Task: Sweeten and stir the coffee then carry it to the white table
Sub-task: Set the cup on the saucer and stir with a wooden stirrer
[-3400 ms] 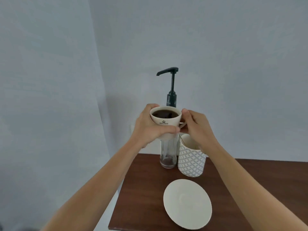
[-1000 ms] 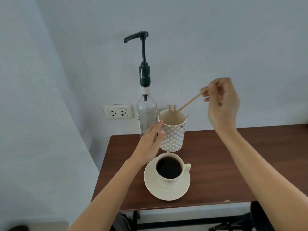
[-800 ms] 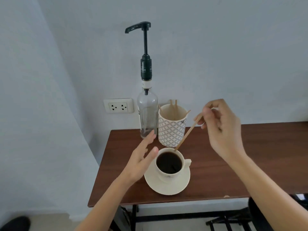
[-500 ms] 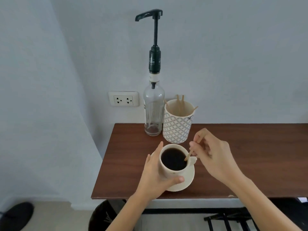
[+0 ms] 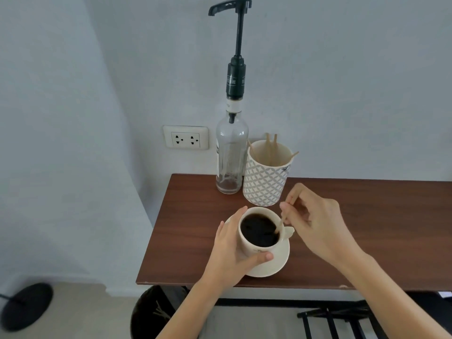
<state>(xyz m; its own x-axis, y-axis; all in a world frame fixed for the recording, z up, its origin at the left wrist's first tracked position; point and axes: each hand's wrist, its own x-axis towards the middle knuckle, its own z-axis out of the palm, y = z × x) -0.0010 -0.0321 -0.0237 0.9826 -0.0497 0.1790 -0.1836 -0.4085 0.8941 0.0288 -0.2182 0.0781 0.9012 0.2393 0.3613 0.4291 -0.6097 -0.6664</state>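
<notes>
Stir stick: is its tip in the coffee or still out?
In. The stir stick, pinched by the right hand, slants over the cup rim with its lower end dipped into the dark coffee.

A dark brown wooden table (image 5: 367,231) is set against a pale grey-blue wall (image 5: 342,81), right of centre. A white double socket (image 5: 186,138) is mounted on the wall at mid-frame. A beige floor (image 5: 80,311) is seen lower left, where a black round base (image 5: 25,305) is placed
</notes>
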